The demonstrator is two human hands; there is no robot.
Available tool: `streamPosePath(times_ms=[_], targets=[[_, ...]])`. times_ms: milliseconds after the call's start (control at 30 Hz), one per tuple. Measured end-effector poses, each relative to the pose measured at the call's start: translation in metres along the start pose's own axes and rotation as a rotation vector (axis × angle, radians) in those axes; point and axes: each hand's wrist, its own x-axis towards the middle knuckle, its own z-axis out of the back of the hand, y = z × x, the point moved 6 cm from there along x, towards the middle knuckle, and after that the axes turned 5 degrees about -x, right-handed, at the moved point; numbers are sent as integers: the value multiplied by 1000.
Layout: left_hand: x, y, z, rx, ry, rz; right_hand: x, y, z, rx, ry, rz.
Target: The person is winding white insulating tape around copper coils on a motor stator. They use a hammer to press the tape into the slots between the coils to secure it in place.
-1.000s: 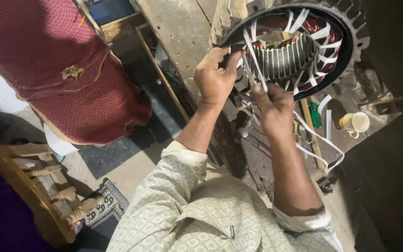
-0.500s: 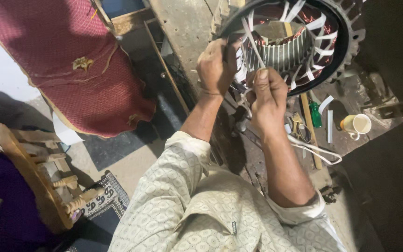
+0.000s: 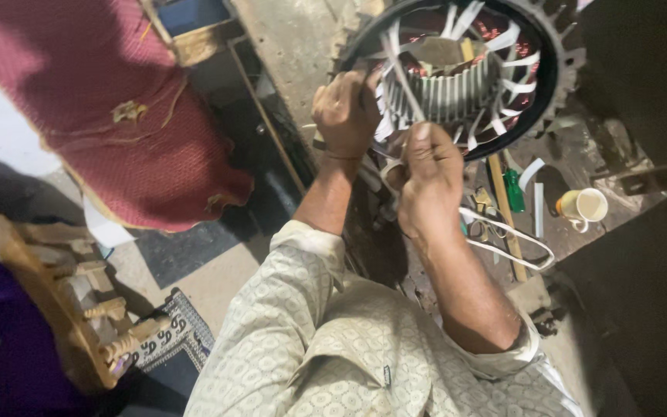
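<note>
Filling the upper right of the frame, a motor stator (image 3: 457, 77) ringed with white strips stands on a cluttered bench (image 3: 604, 147). The left hand (image 3: 345, 112) clamps its rim; the right hand (image 3: 430, 181) pinches a white strip (image 3: 404, 77). A cup (image 3: 584, 207) sits at right.

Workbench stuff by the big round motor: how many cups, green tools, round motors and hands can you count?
Cups: 1, a white cup
Green-handled tools: 1, a screwdriver
Round motor parts: 1, the stator
Hands: 2, the left hand and the right hand, both at the stator's lower rim among the white strips
Total: 5
</note>
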Motion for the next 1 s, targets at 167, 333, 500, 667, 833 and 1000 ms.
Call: streamPosePath(times_ms=[167, 333, 500, 667, 833, 1000], targets=[[1, -4, 4, 21, -46, 9, -6, 6, -8, -66, 73, 45], [-1, -11, 18, -236, 78, 83, -40, 43, 10, -192, 56, 138], [-21, -33, 20, -217, 331, -134, -117, 63, 9, -638, 198, 349], [-22, -4, 4, -434, 415, 224, -193, 105, -37, -956, 627, 656], [-2, 2, 27, -597, 377, 151, -224, 135, -75, -1135, 863, 891], [10, 15, 40, -763, 442, 336, -111, 120, -29, -1129, 55, 926]])
